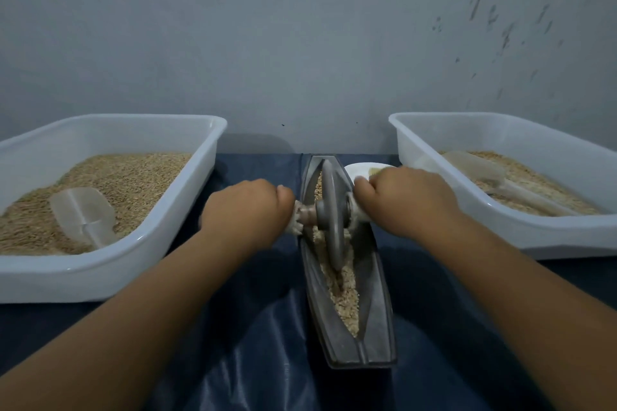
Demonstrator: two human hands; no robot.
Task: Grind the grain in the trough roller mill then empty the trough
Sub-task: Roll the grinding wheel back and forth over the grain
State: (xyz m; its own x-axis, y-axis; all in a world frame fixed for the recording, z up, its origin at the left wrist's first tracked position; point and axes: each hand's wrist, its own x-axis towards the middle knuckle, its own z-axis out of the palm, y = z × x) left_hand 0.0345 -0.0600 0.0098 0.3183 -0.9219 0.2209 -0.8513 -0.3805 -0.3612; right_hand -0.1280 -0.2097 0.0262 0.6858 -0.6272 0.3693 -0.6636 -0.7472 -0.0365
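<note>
Both fists were wrapped round the axle handle (305, 214) that ran through the roller wheel (331, 217), the left hand (248, 210) gripping the stub on its side and the right hand (405, 198) gripping the other, fingers curled under and out of sight. The wheel stood upright on its edge in the trough (347, 277), about the middle of its length, with the grain (344, 290) lying cracked and pale along the groove in front of it and behind.

The trough lay lengthwise between the person's forearms on a dark blue cloth (253, 327). To the left sat a white tub (110, 264) heaped with whole grain and a clear scoop (83, 215) half sunk in it; to the right a second tub (521, 233) held coarser meal and another scoop (477, 170). A small white dish (364, 170) with a brush stood just beyond the right knuckles.

From where I stood the risk looked plain enough: the cloth was slick and creased, so a hard push could slide the narrow trough or tip it sideways, spilling meal. Uneven pressure from one fist might also cant the wheel and ride it up the wall.
</note>
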